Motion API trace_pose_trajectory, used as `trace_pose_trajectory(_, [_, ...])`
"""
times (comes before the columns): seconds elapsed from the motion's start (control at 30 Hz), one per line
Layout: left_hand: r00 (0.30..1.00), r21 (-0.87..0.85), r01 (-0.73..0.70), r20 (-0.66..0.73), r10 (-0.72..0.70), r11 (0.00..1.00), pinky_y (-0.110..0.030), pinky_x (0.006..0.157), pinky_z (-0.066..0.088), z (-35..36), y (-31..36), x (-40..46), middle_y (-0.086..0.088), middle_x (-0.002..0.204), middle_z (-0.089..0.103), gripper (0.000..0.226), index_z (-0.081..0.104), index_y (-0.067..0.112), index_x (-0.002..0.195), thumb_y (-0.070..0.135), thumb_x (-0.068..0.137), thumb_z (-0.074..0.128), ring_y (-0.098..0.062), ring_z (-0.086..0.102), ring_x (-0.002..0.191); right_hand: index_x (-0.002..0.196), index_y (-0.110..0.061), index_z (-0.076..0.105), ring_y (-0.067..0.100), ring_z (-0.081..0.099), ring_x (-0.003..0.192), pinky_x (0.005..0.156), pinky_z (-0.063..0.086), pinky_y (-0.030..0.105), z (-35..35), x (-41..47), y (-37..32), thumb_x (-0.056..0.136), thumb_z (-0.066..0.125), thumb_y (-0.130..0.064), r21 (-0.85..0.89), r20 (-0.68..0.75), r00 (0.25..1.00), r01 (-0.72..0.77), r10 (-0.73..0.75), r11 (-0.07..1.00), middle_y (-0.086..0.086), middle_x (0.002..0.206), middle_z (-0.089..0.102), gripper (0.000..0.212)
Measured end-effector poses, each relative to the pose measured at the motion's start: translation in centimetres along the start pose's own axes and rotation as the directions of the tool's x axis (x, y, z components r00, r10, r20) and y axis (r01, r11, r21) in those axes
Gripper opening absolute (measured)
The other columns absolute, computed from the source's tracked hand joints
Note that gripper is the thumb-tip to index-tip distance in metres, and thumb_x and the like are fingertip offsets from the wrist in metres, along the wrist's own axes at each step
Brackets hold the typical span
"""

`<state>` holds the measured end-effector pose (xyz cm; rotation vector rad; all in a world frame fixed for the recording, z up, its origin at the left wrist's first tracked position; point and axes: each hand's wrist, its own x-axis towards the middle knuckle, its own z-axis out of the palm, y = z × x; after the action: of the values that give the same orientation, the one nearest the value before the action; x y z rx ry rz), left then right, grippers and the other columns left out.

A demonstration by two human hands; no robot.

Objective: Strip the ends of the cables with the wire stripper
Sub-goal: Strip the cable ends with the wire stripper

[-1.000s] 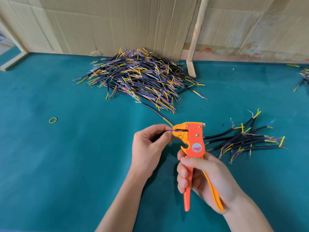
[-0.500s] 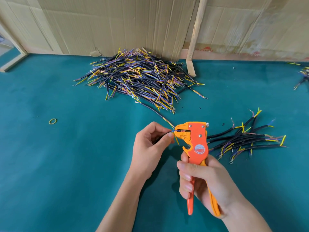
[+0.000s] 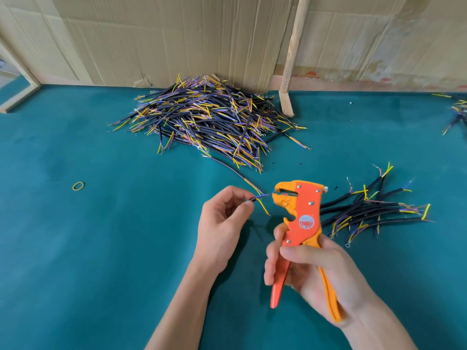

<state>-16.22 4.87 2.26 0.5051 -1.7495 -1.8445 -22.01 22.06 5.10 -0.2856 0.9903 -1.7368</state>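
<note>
My right hand (image 3: 313, 269) grips the handles of an orange wire stripper (image 3: 302, 218), held upright with its jaws pointing left. My left hand (image 3: 222, 223) pinches a short black cable (image 3: 255, 199) between thumb and forefinger. The cable's blue and yellow inner wires stick out to the right, just short of the stripper's jaws, with a small gap between them. A big heap of black cables (image 3: 207, 120) with coloured ends lies at the back of the green table (image 3: 88, 248). A smaller bunch of cables (image 3: 374, 210) lies to the right of the stripper.
Cardboard sheets (image 3: 177, 39) and a leaning wooden stick (image 3: 290, 59) stand behind the heap. A yellow rubber band (image 3: 78, 185) lies on the table at the left. A few more cables (image 3: 454, 112) sit at the far right edge.
The cable's wire end has come out of the stripper's jaws and now sits just left of them. Both hands have shifted slightly apart, and the jaws have opened.
</note>
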Motion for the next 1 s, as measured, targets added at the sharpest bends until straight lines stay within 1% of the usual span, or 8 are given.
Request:
trace_pose_trajectory(0.1, [1.0,0.013,-0.003,-0.029,0.004,1.0,-0.019,0.051,0.029,0.0,0.0,0.1,0.007,0.064,0.048,0.009,0.069,0.022,0.083,0.018,0.086,0.061,-0.009,0.034,0.056,0.098,-0.004,0.073,0.039,0.067,0.072,0.069,0.06,0.045,-1.3,0.8,-1.4,0.059,0.09,-0.01,0.096,-0.105,0.992,0.079,-0.068,0.992,0.029,0.092,0.068,0.042])
trace_pose_trajectory(0.2, [1.0,0.0,-0.006,-0.017,0.006,1.0,-0.016,0.05,0.029,0.1,0.2,0.1,0.011,0.062,0.049,0.012,0.07,0.024,0.08,0.016,0.085,0.06,-0.006,0.035,0.055,0.102,0.0,0.069,0.039,0.072,0.08,0.072,0.062,0.045,-2.1,2.2,-3.1,0.071,0.071,-0.008,0.137,-0.231,0.969,0.122,-0.088,0.983,0.034,0.108,0.069,0.031])
trace_pose_trajectory(0.3, [1.0,0.037,-0.007,0.017,0.006,0.999,-0.015,0.051,0.03,0.2,0.2,0.0,0.013,0.063,0.051,0.011,0.069,0.022,0.079,0.017,0.084,0.06,-0.006,0.036,0.056,0.106,-0.001,0.06,0.041,0.073,0.09,0.077,0.063,0.045,-2.2,3.7,-4.0,0.075,0.059,-0.006,0.131,-0.24,0.967,0.121,-0.087,0.984,0.037,0.117,0.067,0.031])
trace_pose_trajectory(0.47, [0.995,0.146,-0.004,0.098,-0.011,0.989,-0.019,0.053,0.028,0.2,0.1,-0.1,0.011,0.063,0.05,0.01,0.069,0.021,0.08,0.02,0.085,0.06,-0.011,0.033,0.057,0.105,-0.003,0.059,0.042,0.072,0.09,0.078,0.062,0.045,-2.8,4.2,-3.7,0.071,0.059,-0.001,0.109,-0.183,0.978,0.117,-0.096,0.987,0.032,0.104,0.07,0.034])
trace_pose_trajectory(0.6, [0.989,0.197,-0.014,0.148,-0.015,0.98,-0.02,0.056,0.03,0.1,0.0,0.0,0.009,0.063,0.051,0.012,0.068,0.023,0.077,0.02,0.085,0.06,-0.013,0.036,0.059,0.098,-0.004,0.061,0.039,0.069,0.084,0.074,0.06,0.043,-3.4,3.7,-3.7,0.071,0.059,-0.004,0.067,-0.118,0.99,0.09,-0.081,0.994,0.026,0.093,0.067,0.027])
trace_pose_trajectory(0.8, [0.983,0.238,-0.006,0.181,-0.038,0.971,-0.022,0.056,0.031,0.3,0.0,-0.1,0.001,0.064,0.052,0.012,0.069,0.021,0.078,0.019,0.084,0.059,-0.014,0.036,0.06,0.097,-0.005,0.061,0.037,0.064,0.08,0.075,0.059,0.044,-3.6,3.7,-3.6,0.074,0.058,-0.003,0.027,-0.059,0.996,0.075,-0.073,0.997,0.024,0.089,0.062,0.023])
trace_pose_trajectory(0.9, [0.982,0.245,-0.004,0.181,-0.042,0.969,-0.023,0.058,0.033,0.3,0.0,0.0,-0.007,0.067,0.056,0.012,0.069,0.022,0.079,0.019,0.084,0.059,-0.014,0.04,0.062,0.097,-0.005,0.061,0.037,0.063,0.08,0.075,0.058,0.044,-3.6,3.9,-3.5,0.071,0.064,-0.003,0.033,-0.024,0.998,0.054,-0.053,0.998,0.023,0.087,0.06,0.027])
trace_pose_trajectory(1.0, [0.985,0.238,-0.003,0.171,-0.039,0.971,-0.021,0.058,0.034,0.3,0.0,-0.1,-0.008,0.068,0.059,0.012,0.07,0.021,0.079,0.019,0.084,0.059,-0.013,0.042,0.062,0.096,-0.005,0.061,0.036,0.062,0.078,0.075,0.058,0.044,-3.4,4.0,-3.2,0.068,0.067,-0.007,0.047,-0.012,0.999,0.035,-0.034,0.998,0.021,0.087,0.059,0.029])
